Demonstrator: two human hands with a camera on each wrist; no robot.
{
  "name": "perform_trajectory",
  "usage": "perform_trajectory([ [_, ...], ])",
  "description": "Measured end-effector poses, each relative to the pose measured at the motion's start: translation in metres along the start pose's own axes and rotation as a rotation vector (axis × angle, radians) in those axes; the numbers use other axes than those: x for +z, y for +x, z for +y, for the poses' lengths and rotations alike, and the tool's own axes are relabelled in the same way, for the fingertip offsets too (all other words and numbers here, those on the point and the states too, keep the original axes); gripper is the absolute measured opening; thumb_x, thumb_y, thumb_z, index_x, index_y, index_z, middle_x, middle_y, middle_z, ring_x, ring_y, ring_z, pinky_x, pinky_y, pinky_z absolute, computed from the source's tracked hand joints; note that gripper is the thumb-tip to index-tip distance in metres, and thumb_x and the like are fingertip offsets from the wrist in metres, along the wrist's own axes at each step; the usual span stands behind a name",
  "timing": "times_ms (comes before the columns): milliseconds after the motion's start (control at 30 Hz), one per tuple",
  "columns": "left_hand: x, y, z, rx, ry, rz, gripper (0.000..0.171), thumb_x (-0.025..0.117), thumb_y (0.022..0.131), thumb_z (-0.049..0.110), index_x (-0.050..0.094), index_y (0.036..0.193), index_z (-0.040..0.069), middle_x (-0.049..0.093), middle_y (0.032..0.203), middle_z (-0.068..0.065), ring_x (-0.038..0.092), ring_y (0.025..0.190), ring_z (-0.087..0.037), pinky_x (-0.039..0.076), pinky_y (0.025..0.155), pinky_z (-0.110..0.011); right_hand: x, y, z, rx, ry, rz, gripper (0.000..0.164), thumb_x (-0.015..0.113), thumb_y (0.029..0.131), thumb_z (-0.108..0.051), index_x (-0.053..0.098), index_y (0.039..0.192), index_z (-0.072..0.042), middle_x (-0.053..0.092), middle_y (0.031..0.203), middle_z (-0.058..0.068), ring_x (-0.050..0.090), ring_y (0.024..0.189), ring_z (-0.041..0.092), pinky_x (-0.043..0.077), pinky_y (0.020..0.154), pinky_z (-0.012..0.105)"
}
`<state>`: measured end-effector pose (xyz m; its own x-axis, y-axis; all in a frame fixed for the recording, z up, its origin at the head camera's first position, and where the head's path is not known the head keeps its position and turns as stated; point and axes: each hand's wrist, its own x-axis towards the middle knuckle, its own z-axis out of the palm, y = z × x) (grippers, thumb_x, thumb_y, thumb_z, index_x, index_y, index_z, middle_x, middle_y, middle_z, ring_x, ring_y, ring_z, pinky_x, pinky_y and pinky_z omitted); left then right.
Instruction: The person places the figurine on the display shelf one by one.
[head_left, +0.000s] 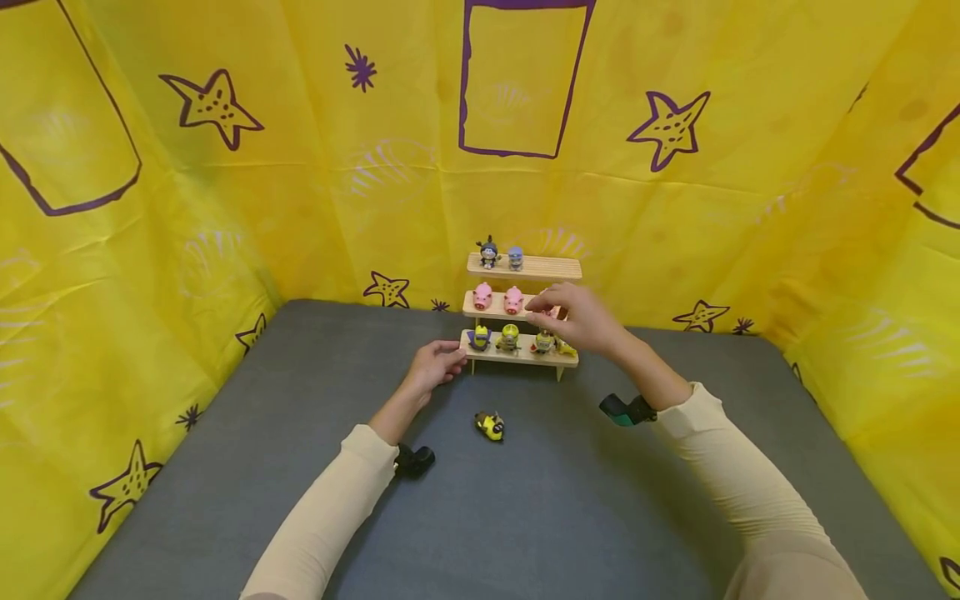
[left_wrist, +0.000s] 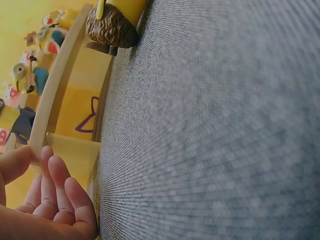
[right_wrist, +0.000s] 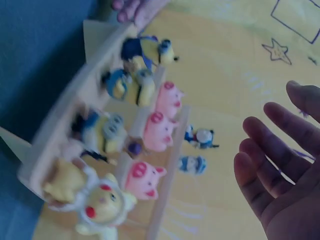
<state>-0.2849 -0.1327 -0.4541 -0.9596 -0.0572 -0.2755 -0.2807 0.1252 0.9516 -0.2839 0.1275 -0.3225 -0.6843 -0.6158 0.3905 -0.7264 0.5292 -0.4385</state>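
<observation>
A three-tier wooden display shelf stands at the far side of the table. My left hand pinches the left end of its lowest tier between thumb and fingertips. Beside the right end, my right hand is held with fingers apart and nothing in them, as the right wrist view shows. Pink pig figures sit on the middle tier, one partly behind the right hand in the head view. Along the lowest tier are several yellow figurines, including a yellow figure in a white outfit.
A yellow figurine with a brown shaggy lower part lies on the grey tabletop in front of the shelf. Two small figurines stand on the top tier. A yellow patterned cloth hangs behind and at both sides.
</observation>
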Motion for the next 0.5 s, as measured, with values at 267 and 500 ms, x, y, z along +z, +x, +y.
perform_trajectory([
  [267, 0.001, 0.0, 0.0, -0.007, 0.014, 0.004, 0.036, 0.062, 0.096, 0.022, 0.059, 0.128, 0.007, 0.071, 0.104, -0.009, 0.062, 0.078, -0.011, 0.049, 0.068, -0.024, 0.02, -0.023, -0.002, -0.024, 0.08, 0.004, 0.015, 0.068, 0.09, -0.011, 0.074, 0.101, -0.002, 0.073, 0.094, 0.008, 0.057, 0.08, 0.017, 0.052, 0.069, 0.035],
  [500, 0.002, 0.0, 0.0, -0.004, 0.011, 0.007, 0.036, 0.062, 0.096, 0.022, 0.058, 0.128, 0.006, 0.071, 0.103, -0.009, 0.062, 0.076, -0.01, 0.049, 0.068, -0.024, 0.04, -0.036, -0.001, -0.039, 0.124, -0.006, 0.013, 0.069, 0.09, -0.01, 0.074, 0.099, -0.003, 0.073, 0.091, 0.006, 0.058, 0.076, 0.014, 0.051, 0.066, 0.028],
])
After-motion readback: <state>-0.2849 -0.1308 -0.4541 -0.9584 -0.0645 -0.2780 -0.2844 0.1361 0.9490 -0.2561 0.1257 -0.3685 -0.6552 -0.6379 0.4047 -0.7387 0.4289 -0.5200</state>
